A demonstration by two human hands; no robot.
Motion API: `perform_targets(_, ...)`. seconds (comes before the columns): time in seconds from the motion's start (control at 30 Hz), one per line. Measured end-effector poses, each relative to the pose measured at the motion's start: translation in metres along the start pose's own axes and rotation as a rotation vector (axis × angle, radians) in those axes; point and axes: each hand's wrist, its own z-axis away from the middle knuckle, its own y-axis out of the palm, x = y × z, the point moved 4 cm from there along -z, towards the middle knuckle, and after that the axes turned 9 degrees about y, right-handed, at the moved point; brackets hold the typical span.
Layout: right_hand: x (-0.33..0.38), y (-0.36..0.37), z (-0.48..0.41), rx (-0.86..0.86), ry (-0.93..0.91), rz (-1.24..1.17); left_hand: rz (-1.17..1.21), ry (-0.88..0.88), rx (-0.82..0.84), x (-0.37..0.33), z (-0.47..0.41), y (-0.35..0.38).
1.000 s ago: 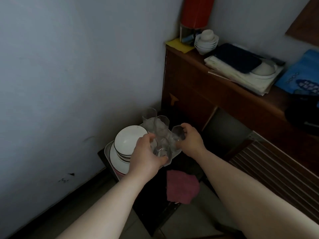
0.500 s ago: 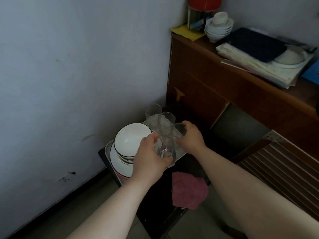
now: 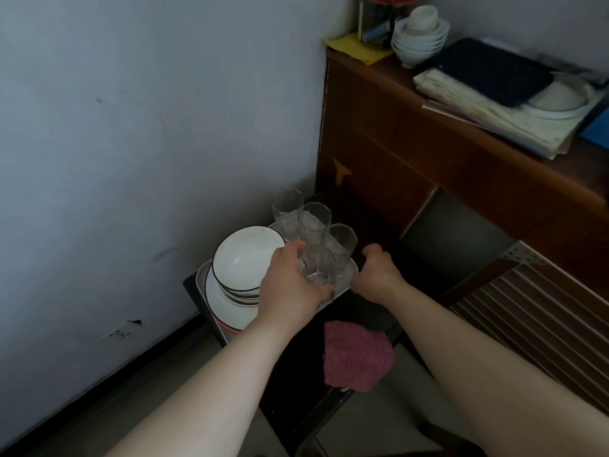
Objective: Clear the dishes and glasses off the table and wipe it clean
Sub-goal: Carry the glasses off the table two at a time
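Right hand (image 3: 375, 275) has come off the right glass (image 3: 342, 242). It now sits curled just beside the tray (image 3: 350, 281) rim; can't tell if it grips it. Left hand (image 3: 290, 288) still wraps the near glass (image 3: 321, 270), upright on the tray beside the bowls (image 3: 247, 255). Cloth (image 3: 356, 354) unchanged, nearer on the table (image 3: 296, 384).

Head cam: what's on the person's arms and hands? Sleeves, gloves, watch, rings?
Nothing worn that shows. The left hand and right hand are bare, with no gloves, and no ring shows on the fingers in view. The left forearm and right forearm are bare to the frame's bottom edge: no sleeve, watch, bracelet or marking visible.
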Motion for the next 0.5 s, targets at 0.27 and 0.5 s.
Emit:
perform_targets(0.27, -0.014, 0.021, 0.027, 0.124, -0.287, -0.301, 0.001, 0.049, 0.005, -0.015, -0.007, 0.024)
perform_targets(0.5, -0.02, 0.041, 0.017, 0.074, -0.263, -0.312, 0.162, -0.078, 0.032, 0.009, 0.011, 0.029)
